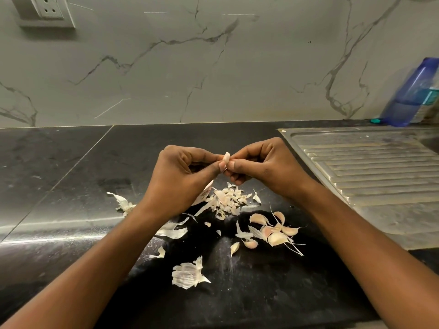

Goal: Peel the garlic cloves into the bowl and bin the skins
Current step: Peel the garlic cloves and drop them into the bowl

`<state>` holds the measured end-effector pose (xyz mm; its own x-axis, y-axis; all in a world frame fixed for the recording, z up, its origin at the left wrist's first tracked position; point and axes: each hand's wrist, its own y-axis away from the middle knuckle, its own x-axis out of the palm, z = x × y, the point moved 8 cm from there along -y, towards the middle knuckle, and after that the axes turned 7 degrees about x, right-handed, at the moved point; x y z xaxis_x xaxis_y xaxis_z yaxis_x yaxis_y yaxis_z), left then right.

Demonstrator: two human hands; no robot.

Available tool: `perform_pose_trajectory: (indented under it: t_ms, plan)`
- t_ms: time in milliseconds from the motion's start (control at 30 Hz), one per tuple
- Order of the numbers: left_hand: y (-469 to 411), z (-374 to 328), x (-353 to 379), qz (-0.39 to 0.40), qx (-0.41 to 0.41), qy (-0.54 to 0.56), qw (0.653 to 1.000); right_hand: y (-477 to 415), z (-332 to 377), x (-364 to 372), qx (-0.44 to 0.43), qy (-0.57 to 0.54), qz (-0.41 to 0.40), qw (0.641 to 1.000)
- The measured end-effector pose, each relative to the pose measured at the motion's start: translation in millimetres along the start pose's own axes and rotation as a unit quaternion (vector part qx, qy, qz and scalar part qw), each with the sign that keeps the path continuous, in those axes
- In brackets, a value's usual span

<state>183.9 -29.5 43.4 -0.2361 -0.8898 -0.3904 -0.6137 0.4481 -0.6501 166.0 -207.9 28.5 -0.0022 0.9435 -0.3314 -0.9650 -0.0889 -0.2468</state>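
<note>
A grey marble-patterned wall [213, 67] with dark branching veins fills the far half of the scene. High on its far left sits a white switch plate with a socket [48, 8]. Below the wall runs a dark, polished stone surface [71, 162], with a thin pale seam crossing it diagonally on the left and a soft streak of reflected light lying along its near left part. On the right a steel sink drainboard [368, 167] with parallel ridges is set into the surface. At the far right, against the wall, stands a translucent blue bottle [411, 93], blurred, with a small teal object [376, 120] just beside its base. The lighting is even and dim.
</note>
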Motion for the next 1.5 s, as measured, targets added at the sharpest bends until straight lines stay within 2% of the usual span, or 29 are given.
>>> perform_pose_trajectory:
  t_ms: [333,633,1100,1333,1500]
  plan:
    - [-0.1,0.7,0.0,0.018,0.008,-0.003,1.000,3.5,6.1,0.2,-0.007,0.009,0.032,0.999]
    - [1.0,-3.9,3.9,0.020,0.026,-0.003,0.999,5.1,11.5,-2.6,-0.023,0.031,0.009,0.999]
    - [0.0,-3.6,3.4,0.050,0.028,-0.014,0.998,6.0,9.7,-2.0,-0.008,0.033,0.054,0.998]
    - [2.5,-3.5,6.7,0.044,0.025,-0.007,0.999,7.0,12.8,-2.5,-0.025,0.037,0.035,0.998]
    - [0.1,-5.9,3.8,0.048,0.037,0.001,0.998,8.9,13.8,-3.3,-0.015,0.025,0.053,0.998]
